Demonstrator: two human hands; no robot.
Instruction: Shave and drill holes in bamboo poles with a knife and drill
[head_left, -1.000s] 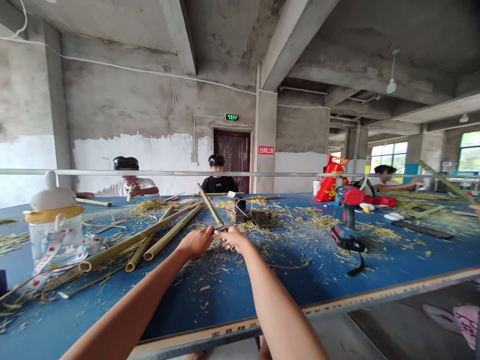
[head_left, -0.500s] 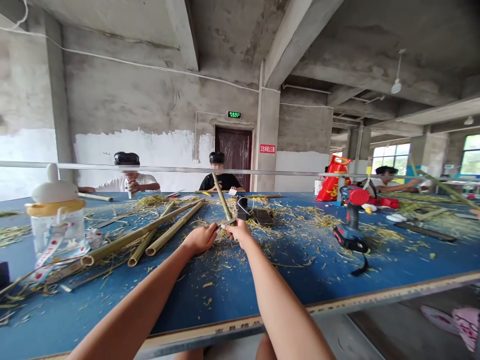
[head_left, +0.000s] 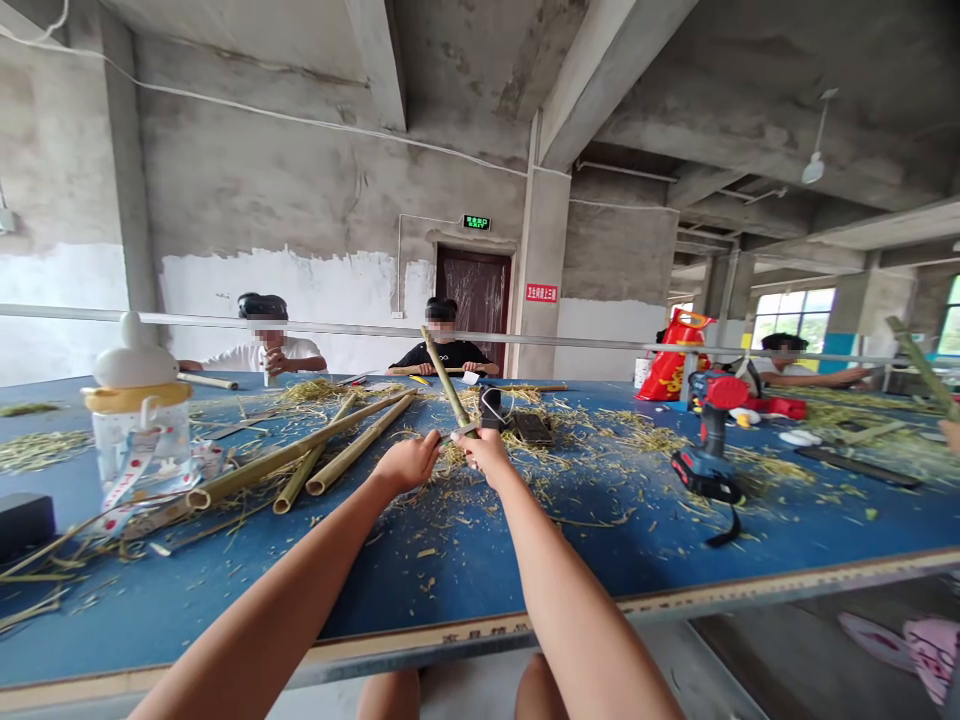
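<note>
While reaching fwd, L hand (head_left: 409, 463) & R hand (head_left: 486, 452) grip metal blade (head_left: 459, 432).

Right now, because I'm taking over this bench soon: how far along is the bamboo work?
Plenty looks done: shavings litter the blue table. In hand, the left hand and right hand grip a metal blade against a bamboo pole. Left: more bamboo poles lie nearby, though how many still need work can't be told.
</note>
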